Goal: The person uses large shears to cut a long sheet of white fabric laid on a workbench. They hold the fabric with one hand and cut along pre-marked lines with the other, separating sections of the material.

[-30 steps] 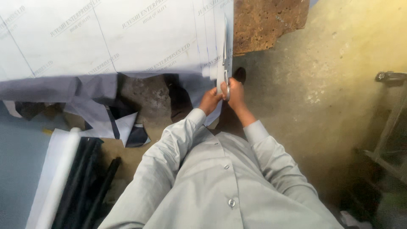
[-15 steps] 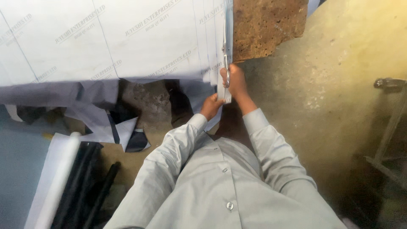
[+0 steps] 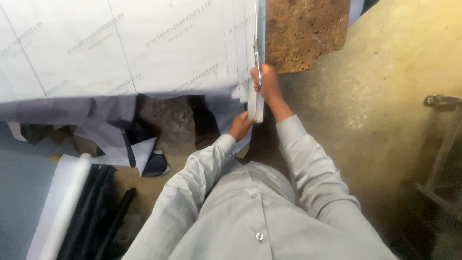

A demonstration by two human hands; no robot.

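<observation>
A wide white sheet of paper with ruled lines (image 3: 120, 43) lies over layered cloth on a table and hangs off the near edge. My right hand (image 3: 267, 85) grips a pair of scissors (image 3: 257, 48) whose blades point away from me along the sheet's right edge. My left hand (image 3: 239, 126) pinches the lower end of the narrow cut strip (image 3: 255, 105) that hangs down beside the scissors. Both arms wear grey sleeves.
A rough brown block (image 3: 305, 29) stands just right of the sheet. Fabric scraps (image 3: 139, 154) and dark and white rolls (image 3: 77, 212) lie on the floor at left. A metal frame (image 3: 442, 144) stands at right on the concrete floor.
My right hand has moved the scissors farther away along the sheet's edge. The cut strip has grown longer, and my left hand stays lower, holding its end.
</observation>
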